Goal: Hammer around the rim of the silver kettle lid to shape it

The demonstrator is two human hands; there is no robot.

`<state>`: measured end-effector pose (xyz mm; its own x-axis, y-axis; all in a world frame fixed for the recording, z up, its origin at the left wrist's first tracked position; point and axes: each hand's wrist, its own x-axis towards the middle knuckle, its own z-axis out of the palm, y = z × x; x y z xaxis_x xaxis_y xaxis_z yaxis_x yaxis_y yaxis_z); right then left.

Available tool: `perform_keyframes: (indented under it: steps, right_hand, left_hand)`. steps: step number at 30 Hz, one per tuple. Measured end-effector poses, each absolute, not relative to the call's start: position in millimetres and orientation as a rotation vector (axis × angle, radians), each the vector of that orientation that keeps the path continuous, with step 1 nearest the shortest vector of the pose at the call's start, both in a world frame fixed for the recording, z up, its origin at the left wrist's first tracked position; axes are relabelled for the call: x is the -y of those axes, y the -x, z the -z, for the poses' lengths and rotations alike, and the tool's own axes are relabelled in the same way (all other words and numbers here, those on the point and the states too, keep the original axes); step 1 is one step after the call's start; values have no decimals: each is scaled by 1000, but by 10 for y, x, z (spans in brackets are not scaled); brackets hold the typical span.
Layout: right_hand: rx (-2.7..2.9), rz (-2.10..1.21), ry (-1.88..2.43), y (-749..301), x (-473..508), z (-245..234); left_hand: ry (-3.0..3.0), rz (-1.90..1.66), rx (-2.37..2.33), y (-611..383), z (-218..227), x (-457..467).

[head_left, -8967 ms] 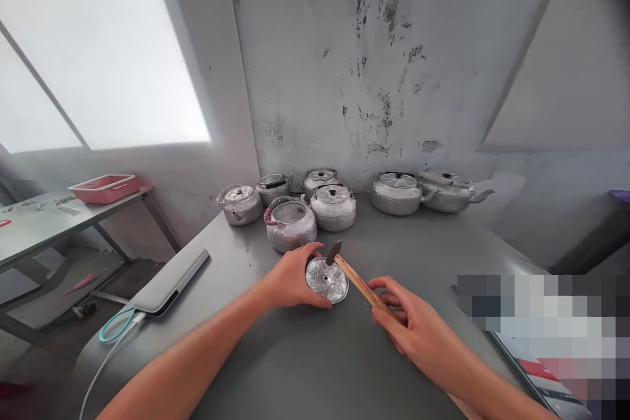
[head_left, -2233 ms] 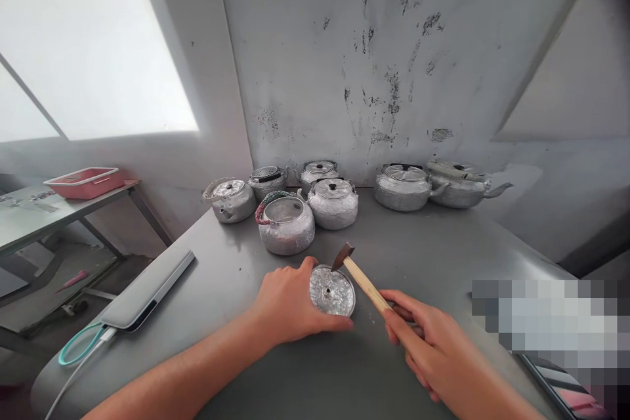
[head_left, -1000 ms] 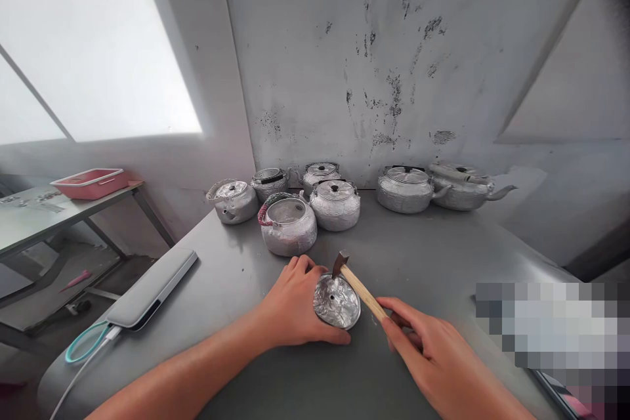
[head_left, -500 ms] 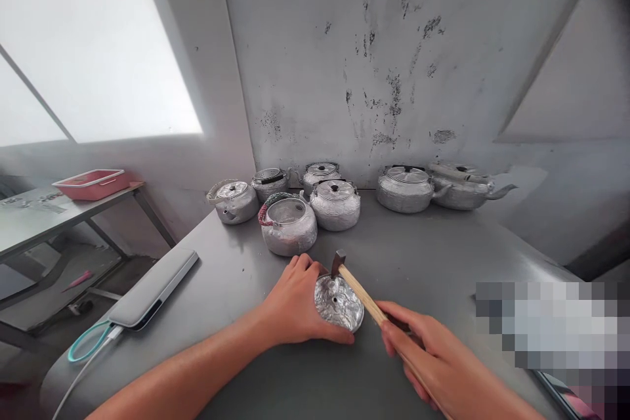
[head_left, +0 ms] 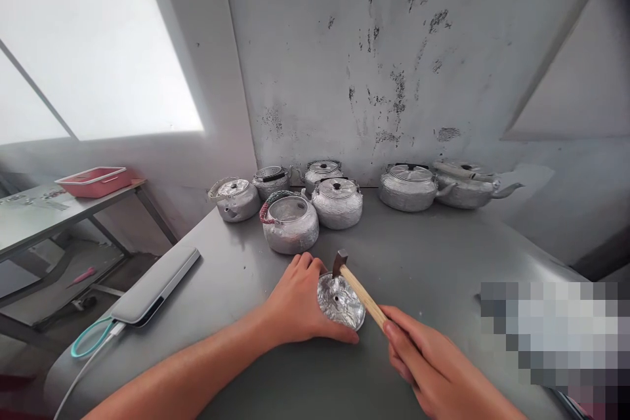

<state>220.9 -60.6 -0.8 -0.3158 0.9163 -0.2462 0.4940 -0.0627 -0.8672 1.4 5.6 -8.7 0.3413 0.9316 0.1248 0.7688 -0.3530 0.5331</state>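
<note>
A round, crinkled silver kettle lid (head_left: 347, 307) with a small hole in its middle is held tilted above the grey table. My left hand (head_left: 308, 305) grips its left edge, thumb along the near side and fingers round the far side. In my right hand (head_left: 418, 351) is a hammer (head_left: 363, 295) with a pale wooden handle and a dark metal head. The hammer's head is at the lid's far rim; whether it touches cannot be made out. Just beyond the lid stands a lidless kettle (head_left: 291, 236) with a red and green wrapped handle.
Several more silver kettles (head_left: 337, 207) line the back of the table (head_left: 394, 243) by the stained wall. A grey power bank (head_left: 157, 285) with a cable lies at left. A pink basket (head_left: 96, 182) sits on a side table. Something pixelated (head_left: 566, 335) is at right.
The view has shifted very slightly. Both hands keep their hold on the lid and the hammer, with the hammer's head still at the lid's far rim.
</note>
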Motion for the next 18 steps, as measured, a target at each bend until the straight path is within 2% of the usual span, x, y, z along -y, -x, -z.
perform_keyframes:
  steps: [6,18]
  right_hand:
    - [1678,-1462,1506,-2208,610,38]
    - [1718,-1361,1469,-2197,613,40]
  left_hand:
    - [-2220,-581,-1497,-16,71,-36]
    - [-2216,-591,-1499,-14,81,-48]
